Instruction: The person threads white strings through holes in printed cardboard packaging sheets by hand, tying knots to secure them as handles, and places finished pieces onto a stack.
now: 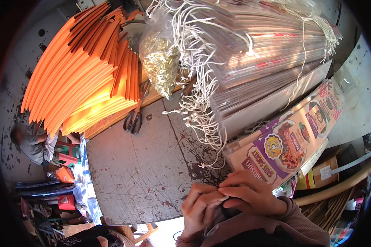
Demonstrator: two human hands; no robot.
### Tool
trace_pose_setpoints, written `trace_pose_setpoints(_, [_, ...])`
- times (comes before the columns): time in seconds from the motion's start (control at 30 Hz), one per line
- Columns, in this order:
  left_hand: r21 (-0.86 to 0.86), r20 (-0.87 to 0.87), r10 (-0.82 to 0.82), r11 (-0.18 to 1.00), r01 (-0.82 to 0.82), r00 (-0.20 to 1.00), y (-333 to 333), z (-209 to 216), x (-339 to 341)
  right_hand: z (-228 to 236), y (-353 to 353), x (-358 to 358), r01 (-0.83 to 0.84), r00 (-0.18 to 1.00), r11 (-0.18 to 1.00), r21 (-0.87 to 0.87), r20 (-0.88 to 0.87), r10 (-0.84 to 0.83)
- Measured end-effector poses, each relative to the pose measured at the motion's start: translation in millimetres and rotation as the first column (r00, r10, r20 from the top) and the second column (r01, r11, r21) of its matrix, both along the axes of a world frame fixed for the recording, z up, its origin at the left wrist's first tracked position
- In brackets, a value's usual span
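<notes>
My left hand [200, 208] and my right hand [251, 191] meet at the table's near edge, close to my body. The fingers of both are curled and pinched together at the tips. Whatever they hold, if anything, is too small or too hidden to name; something dark shows just below them. Beside my right hand lies a printed sheet with food pictures [282, 148], in orange, purple and pink. Behind it leans a thick stack of plastic-covered sheets [268, 49], with knotted white strings [202, 107] hanging off its left side.
Dark-handled scissors [133, 122] lie by a wooden board [105, 123], next to a stack of folded orange sheets [78, 78]. A clear bag of small shiny pieces [160, 61] stands between the stacks. Another person [35, 146] sits far left. Cardboard boxes [323, 171] are at right.
</notes>
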State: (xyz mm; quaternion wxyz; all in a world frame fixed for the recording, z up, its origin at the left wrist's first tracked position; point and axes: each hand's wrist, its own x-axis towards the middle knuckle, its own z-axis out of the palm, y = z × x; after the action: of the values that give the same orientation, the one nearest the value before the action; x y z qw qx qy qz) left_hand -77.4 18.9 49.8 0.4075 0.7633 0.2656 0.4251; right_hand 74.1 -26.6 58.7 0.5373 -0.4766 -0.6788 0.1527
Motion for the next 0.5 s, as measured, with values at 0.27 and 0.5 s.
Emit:
trace_pose_setpoints(0.27, [-0.441,0.552,0.252,0.897,0.022,0.795,-10.9,-4.2,29.2,1.5,1.3,-0.6,-0.048,0.999,0.995,-0.088,-0.02,0.046])
trace_pose_setpoints(0.5, [-0.246,0.357,0.113,0.969,-0.024,0.927,-4.4,-15.4,18.6,5.0,2.1,6.5,-0.085,0.972,0.959,-0.27,-0.233,0.021])
